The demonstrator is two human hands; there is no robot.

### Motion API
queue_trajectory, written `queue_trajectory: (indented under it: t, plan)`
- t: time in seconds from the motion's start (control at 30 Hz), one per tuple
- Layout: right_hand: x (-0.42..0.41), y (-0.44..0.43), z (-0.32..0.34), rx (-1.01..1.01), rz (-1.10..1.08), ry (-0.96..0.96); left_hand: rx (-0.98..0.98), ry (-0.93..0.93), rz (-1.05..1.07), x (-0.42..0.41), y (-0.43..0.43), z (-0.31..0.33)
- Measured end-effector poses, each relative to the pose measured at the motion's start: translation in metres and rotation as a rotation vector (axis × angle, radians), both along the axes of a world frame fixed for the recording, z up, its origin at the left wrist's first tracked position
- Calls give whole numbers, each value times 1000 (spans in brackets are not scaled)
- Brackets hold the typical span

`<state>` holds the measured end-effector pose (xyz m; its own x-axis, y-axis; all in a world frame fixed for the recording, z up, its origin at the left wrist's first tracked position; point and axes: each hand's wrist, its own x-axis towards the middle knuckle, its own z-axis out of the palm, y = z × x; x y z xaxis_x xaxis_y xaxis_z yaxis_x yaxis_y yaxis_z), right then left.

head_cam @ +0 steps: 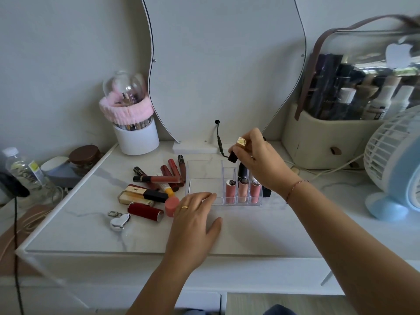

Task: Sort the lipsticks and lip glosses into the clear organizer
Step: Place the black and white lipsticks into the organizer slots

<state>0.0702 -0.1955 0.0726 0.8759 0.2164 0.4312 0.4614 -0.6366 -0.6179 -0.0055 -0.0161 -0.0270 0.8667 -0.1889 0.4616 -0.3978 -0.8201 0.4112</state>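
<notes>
A clear organizer (204, 171) stands mid-table. Three pink tubes (242, 190) stand in its front slots, and a black tube (242, 172) stands behind them. My right hand (259, 160) hovers over the back slots, shut on a black and gold lipstick (236, 150). My left hand (195, 217) rests flat on the table, fingers apart, its fingertips touching the organizer's front left corner. Left of the organizer lies a pile of lip glosses (168, 176), gold and black lipsticks (145, 193), a dark red lipstick (145, 211) and a pink round-capped tube (172, 205).
A silver heart keychain (119, 221) lies near the pile. A white brush holder (136, 137) with a pink band stands at the back left, a mirror (227, 64) behind, a cosmetics case (341, 123) and a fan (395, 169) at the right. A black cable (219, 139) hangs behind the organizer.
</notes>
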Motion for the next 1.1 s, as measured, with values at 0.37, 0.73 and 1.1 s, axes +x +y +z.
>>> queue_trajectory:
  t: [0.37,0.73,1.1]
  plan:
    - [0,-8,7,1,-72,-13,1,3,0,0,0,-1]
    - [2,-12,11,-181,23,-14,12,-4,0,1,0,-1]
    - [14,-7,-11,-270,-41,-32,13,3,-3,1,1,-1]
